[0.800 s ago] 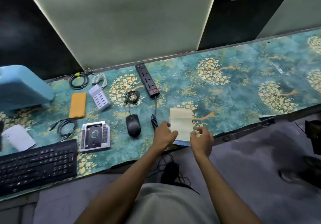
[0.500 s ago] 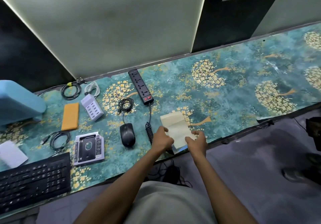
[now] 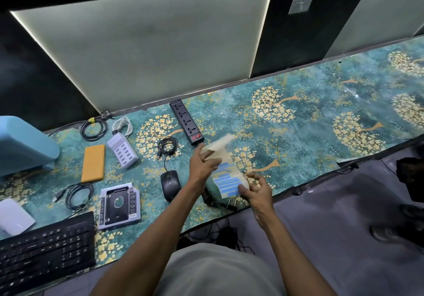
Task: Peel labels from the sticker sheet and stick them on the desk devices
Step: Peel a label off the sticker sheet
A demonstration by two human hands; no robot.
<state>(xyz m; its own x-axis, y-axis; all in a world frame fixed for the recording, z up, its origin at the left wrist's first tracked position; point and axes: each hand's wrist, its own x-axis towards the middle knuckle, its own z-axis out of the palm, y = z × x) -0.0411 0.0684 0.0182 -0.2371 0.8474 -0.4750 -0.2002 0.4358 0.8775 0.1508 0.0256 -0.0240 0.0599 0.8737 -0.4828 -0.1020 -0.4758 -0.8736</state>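
Two hands: both hold one sticker sheet (image 3: 226,171) above the front edge of the surface (image 3: 298,135), near the middle of the view.
Surface: long, covered in a teal mat with gold tree print; devices lie to the left of the sheet.
Keyboard (image 3: 46,254): black, at the near left corner, largest device in reach.
Power strip (image 3: 187,121): black, at the back, just beyond the sheet's top edge.
Drive caddy (image 3: 119,205): boxed, between keyboard and mouse (image 3: 169,184).
USB charging hub (image 3: 122,150): white, beside an orange case (image 3: 93,163).
Sticker sheet: cream backing, curled over at the top, with rows of blue labels (image 3: 227,179) showing on the lower half.
Handling: judged very light, floppy and prone to curling; creasing or tearing is the risk.
Left hand (image 3: 203,165): fingers curled round the sheet's upper left part.
Right hand (image 3: 258,189): fingers pinch the lower right edge.
Where to grip: best to hold the backing taut and lift a label by its corner.
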